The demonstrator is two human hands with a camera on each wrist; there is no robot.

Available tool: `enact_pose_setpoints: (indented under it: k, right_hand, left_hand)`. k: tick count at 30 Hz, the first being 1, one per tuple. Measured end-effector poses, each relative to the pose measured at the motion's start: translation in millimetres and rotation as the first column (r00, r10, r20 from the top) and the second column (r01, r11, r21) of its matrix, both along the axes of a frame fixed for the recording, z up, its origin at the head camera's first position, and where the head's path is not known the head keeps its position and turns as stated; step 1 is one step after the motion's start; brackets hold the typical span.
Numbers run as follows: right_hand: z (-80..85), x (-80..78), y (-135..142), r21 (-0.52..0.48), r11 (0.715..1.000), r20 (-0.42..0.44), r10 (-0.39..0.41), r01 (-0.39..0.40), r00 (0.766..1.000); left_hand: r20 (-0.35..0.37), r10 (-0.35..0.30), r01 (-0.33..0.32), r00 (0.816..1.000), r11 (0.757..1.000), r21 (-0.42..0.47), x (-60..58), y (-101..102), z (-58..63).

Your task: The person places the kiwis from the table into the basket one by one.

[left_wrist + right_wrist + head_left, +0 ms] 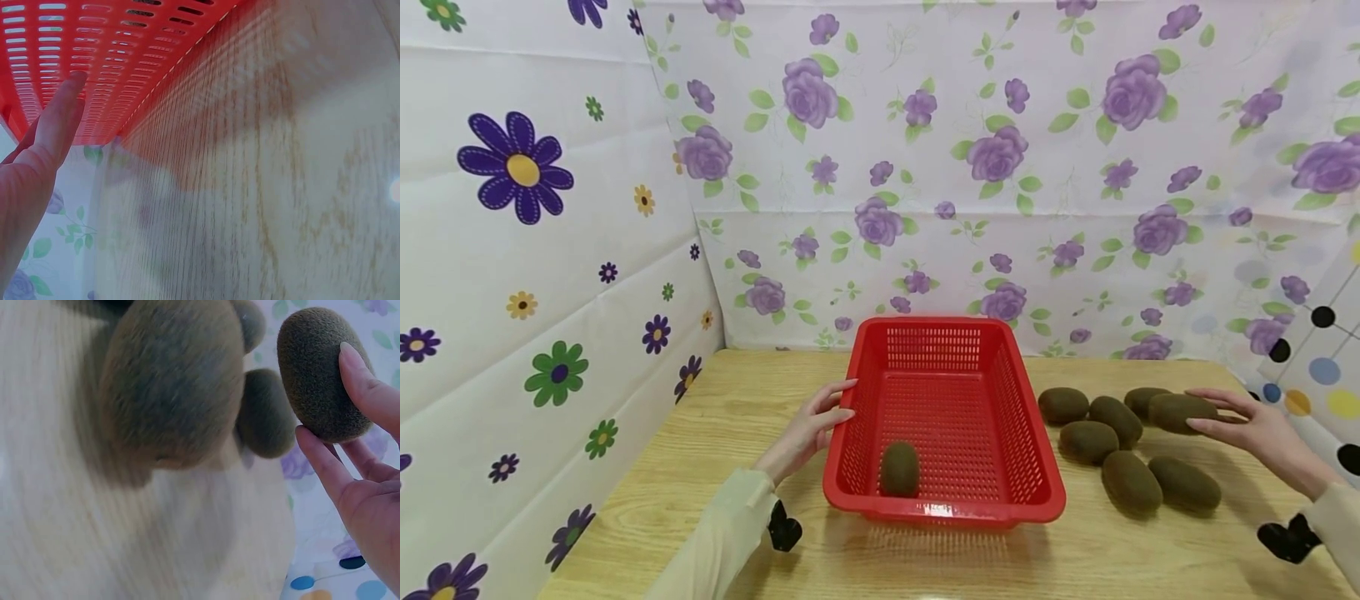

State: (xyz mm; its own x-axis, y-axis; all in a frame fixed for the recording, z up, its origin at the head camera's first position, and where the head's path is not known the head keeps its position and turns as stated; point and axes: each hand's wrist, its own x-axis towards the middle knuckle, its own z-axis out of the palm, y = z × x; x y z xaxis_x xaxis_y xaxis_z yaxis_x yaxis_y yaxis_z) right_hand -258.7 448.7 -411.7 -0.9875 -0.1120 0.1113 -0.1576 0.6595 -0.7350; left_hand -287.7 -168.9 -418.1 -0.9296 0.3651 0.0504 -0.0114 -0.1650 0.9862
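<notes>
A red plastic basket (943, 510) with slotted walls stands in the middle of the wooden table. Inside it, near the front left corner, lies one brown kiwi (899, 469). My left hand (805, 429) grips the basket's left side, thumb and fingers at the rim; in the left wrist view its fingers (59, 119) lie along the slotted outer wall. At the right, my right hand (1262, 429) pinches a kiwi (322, 375) between thumb and fingers, raised beside the others. Several more kiwis (1131, 483) lie loosely grouped between the basket and this hand.
The wooden table (700, 475) runs up to a flowered cloth (925, 167) at the back. Another patterned cloth (550, 292) hangs along the left, and a dotted one (1322, 375) stands at the right. Black wrist straps (784, 527) show at both sleeves.
</notes>
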Motion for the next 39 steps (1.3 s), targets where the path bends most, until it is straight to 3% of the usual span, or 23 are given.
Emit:
enact_pose_setpoints:
  k: [5, 15, 25, 32, 39]
  right_hand:
    - [11.1, 0.0, -9.4, 0.0, 1.0, 0.006, 0.016, -0.016, 1.0]
    - [34.7, 0.4, -42.4, -0.021, 0.991, -0.001, 0.135, -0.135, 0.991]
    - [64.9, -11.2, -83.9, 0.041, 0.988, 0.02, 0.146, -0.147, 0.989]
    - [73.9, -29.2, -118.8, -0.086, 0.96, 0.0, 0.266, -0.265, 0.964]
    - [81.6, -42.1, -154.7, -0.129, 0.927, -0.033, 0.352, -0.354, 0.935]
  left_hand:
    - [0.011, -0.005, 0.004, 1.0, 1.0, 0.01, -0.4, -0.1, 0.7]
    - [-0.002, -0.024, 0.024, 1.0, 1.0, 0.001, -0.9, -0.6, 0.3]
    - [0.005, -0.033, 0.033, 0.999, 0.999, -0.001, -1.0, -0.7, 1.9]
    - [-0.009, -0.011, 0.011, 1.0, 1.0, -0.004, 0.2, -1.0, 0.5]
    - [-0.003, -0.002, 0.002, 1.0, 1.0, -0.001, 0.2, -0.6, 0.4]
